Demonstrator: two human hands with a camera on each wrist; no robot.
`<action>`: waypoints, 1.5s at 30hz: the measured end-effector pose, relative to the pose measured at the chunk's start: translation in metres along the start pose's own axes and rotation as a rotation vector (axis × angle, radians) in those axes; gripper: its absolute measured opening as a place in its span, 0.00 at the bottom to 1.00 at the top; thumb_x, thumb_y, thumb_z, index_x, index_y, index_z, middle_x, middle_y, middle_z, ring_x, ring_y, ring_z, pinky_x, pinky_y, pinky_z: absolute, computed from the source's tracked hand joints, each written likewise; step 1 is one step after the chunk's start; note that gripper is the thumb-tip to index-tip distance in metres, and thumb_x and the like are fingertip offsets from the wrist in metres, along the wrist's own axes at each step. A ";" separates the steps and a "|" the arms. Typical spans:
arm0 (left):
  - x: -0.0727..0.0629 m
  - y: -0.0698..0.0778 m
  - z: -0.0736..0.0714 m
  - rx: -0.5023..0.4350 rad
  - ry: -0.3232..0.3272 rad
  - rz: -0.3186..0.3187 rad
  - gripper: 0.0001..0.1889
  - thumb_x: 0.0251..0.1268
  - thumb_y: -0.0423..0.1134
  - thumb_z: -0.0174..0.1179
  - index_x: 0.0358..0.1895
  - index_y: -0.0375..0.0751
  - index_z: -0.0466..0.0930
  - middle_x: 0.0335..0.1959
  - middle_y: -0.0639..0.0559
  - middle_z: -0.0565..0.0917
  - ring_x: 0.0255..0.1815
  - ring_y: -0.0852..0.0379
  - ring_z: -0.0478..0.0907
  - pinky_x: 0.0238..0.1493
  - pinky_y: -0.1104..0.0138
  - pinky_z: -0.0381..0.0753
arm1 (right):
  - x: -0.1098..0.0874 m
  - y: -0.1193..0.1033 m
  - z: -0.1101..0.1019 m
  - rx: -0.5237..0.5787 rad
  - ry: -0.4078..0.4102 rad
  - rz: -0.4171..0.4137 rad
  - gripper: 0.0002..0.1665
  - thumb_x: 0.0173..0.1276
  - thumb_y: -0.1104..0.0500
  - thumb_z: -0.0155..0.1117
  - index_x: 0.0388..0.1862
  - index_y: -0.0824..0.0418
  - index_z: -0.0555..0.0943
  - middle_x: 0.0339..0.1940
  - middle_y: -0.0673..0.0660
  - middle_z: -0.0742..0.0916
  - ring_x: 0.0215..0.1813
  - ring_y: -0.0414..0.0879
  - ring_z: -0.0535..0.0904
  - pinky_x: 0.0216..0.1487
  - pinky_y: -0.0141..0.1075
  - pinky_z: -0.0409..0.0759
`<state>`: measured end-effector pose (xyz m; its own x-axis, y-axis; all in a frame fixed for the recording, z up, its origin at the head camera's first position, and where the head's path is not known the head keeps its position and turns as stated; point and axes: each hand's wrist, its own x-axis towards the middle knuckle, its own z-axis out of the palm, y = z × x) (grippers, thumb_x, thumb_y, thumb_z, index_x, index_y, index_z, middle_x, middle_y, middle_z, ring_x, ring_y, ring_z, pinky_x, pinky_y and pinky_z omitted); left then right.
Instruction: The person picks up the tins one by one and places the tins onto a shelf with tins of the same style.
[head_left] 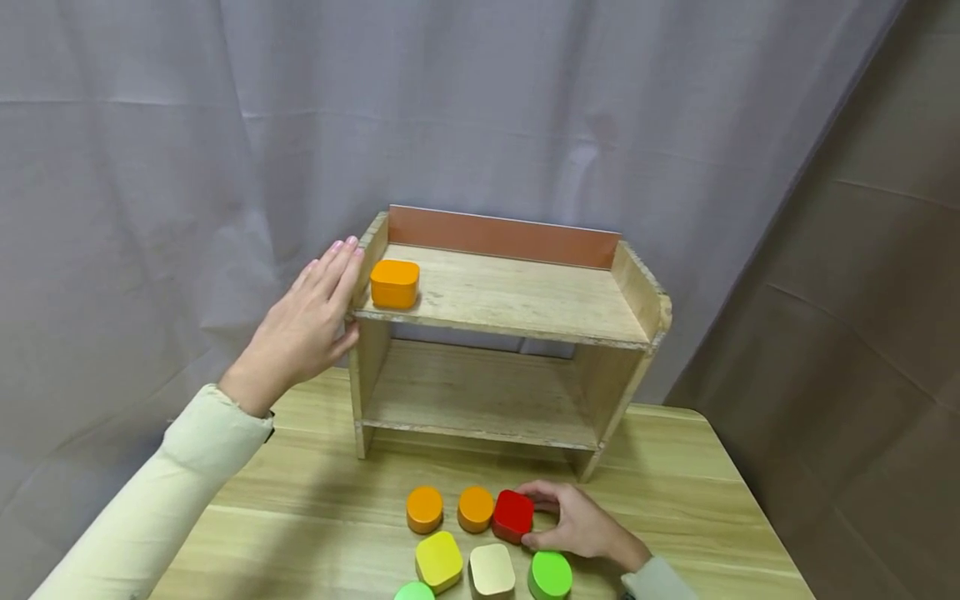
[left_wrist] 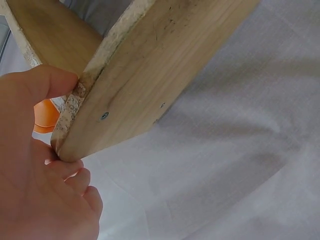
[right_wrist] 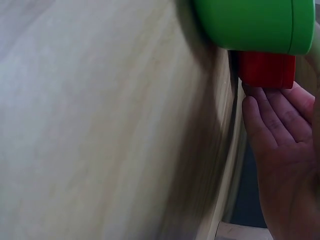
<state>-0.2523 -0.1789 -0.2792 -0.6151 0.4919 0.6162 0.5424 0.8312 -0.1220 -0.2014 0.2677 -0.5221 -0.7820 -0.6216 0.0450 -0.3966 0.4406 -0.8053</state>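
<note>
A small wooden shelf (head_left: 480, 392) stands on the table. My left hand (head_left: 300, 325) is at its upper left corner, fingers along the side panel; in the left wrist view, the thumb (left_wrist: 57, 82) and index finger clasp the panel's front edge. On the top board sits an orange rounded-square block (head_left: 395, 284), beside that panel. My right hand (head_left: 573, 521) pinches a red rounded-square block (head_left: 513, 516) between thumb and fingers, low at the tabletop. In the right wrist view, a green round block (right_wrist: 250, 25) partly covers the red one.
Left of the red block are two orange round blocks (head_left: 424, 509). Nearer are a yellow block (head_left: 438, 561), a cream block (head_left: 492, 572), a green round block (head_left: 551, 575) and a pale green one (head_left: 414, 591) cut by the frame. Grey curtains (head_left: 480, 117) hang behind the table (head_left: 300, 508).
</note>
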 end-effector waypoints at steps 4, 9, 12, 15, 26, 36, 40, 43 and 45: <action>0.000 0.000 0.000 -0.003 0.009 0.004 0.51 0.62 0.36 0.68 0.84 0.27 0.48 0.86 0.32 0.54 0.86 0.34 0.55 0.84 0.40 0.61 | -0.001 0.000 0.000 -0.020 0.026 -0.012 0.36 0.61 0.58 0.79 0.67 0.63 0.79 0.63 0.58 0.88 0.62 0.40 0.85 0.68 0.29 0.82; -0.001 0.000 0.001 -0.002 0.006 0.002 0.51 0.62 0.36 0.68 0.84 0.28 0.48 0.86 0.32 0.54 0.86 0.34 0.55 0.84 0.41 0.61 | -0.005 -0.002 -0.002 -0.021 0.030 -0.027 0.36 0.60 0.60 0.79 0.67 0.62 0.79 0.62 0.58 0.88 0.62 0.41 0.85 0.69 0.32 0.82; -0.002 0.000 0.001 -0.003 0.005 0.001 0.51 0.63 0.36 0.68 0.84 0.28 0.47 0.86 0.32 0.54 0.86 0.34 0.55 0.84 0.41 0.61 | -0.007 -0.005 -0.005 -0.037 0.032 -0.033 0.36 0.59 0.60 0.80 0.67 0.61 0.79 0.61 0.56 0.88 0.61 0.42 0.85 0.69 0.34 0.83; -0.002 -0.001 0.002 -0.008 0.005 0.000 0.51 0.63 0.36 0.68 0.84 0.28 0.47 0.87 0.33 0.53 0.86 0.34 0.54 0.84 0.41 0.61 | -0.010 -0.009 -0.009 -0.075 0.046 -0.035 0.36 0.59 0.59 0.80 0.67 0.59 0.80 0.60 0.54 0.89 0.61 0.42 0.85 0.68 0.35 0.84; -0.001 0.000 0.000 -0.012 0.003 0.001 0.51 0.64 0.36 0.68 0.84 0.28 0.46 0.87 0.33 0.52 0.86 0.34 0.54 0.84 0.40 0.61 | -0.022 -0.025 -0.025 -0.090 0.063 -0.050 0.37 0.57 0.62 0.80 0.67 0.56 0.80 0.60 0.52 0.89 0.60 0.41 0.85 0.68 0.34 0.83; -0.003 0.000 0.001 -0.014 -0.003 -0.001 0.51 0.64 0.36 0.67 0.85 0.29 0.46 0.87 0.34 0.52 0.86 0.35 0.54 0.83 0.40 0.62 | -0.030 -0.054 -0.035 -0.130 0.031 -0.121 0.35 0.57 0.64 0.79 0.65 0.54 0.80 0.59 0.52 0.90 0.58 0.40 0.86 0.65 0.34 0.85; -0.004 0.000 0.002 -0.014 0.007 0.001 0.51 0.64 0.36 0.68 0.85 0.29 0.46 0.87 0.34 0.53 0.86 0.35 0.54 0.84 0.41 0.61 | -0.030 -0.071 -0.041 -0.146 0.017 -0.132 0.35 0.57 0.64 0.79 0.65 0.53 0.81 0.58 0.50 0.90 0.57 0.39 0.86 0.65 0.34 0.86; -0.003 0.000 0.002 -0.013 0.011 0.004 0.51 0.64 0.36 0.68 0.85 0.29 0.47 0.87 0.34 0.53 0.86 0.35 0.54 0.84 0.41 0.61 | -0.027 -0.086 -0.046 -0.135 0.020 -0.148 0.35 0.56 0.66 0.78 0.65 0.53 0.81 0.58 0.49 0.90 0.56 0.39 0.87 0.65 0.33 0.86; -0.002 0.000 0.001 -0.012 0.010 0.004 0.51 0.64 0.36 0.68 0.84 0.29 0.47 0.87 0.34 0.53 0.86 0.35 0.54 0.84 0.41 0.61 | -0.025 -0.094 -0.050 -0.115 0.018 -0.170 0.35 0.56 0.68 0.78 0.64 0.54 0.81 0.57 0.50 0.91 0.55 0.40 0.87 0.64 0.33 0.86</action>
<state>-0.2521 -0.1799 -0.2812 -0.6073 0.4928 0.6232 0.5516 0.8260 -0.1156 -0.1686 0.2737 -0.4182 -0.7071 -0.6823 0.1856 -0.5751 0.4023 -0.7123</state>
